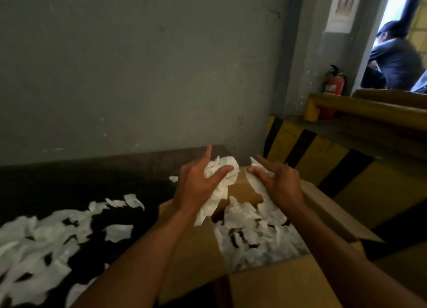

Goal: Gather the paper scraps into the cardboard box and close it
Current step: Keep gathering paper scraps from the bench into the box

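Looks like a warehouse or factory: bare grey wall (138, 65), red fire extinguisher (333, 86), yellow-and-black hazard-striped kerb (323, 164), yellow guard rail (360, 106).

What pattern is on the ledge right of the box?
The ledge has yellow-and-black diagonal stripes; head view.

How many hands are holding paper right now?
2. The left hand grips a crumpled paper wad above the open cardboard box, at its far left. The right hand pinches a paper strip above its far right. The doorway person's hands are hidden.
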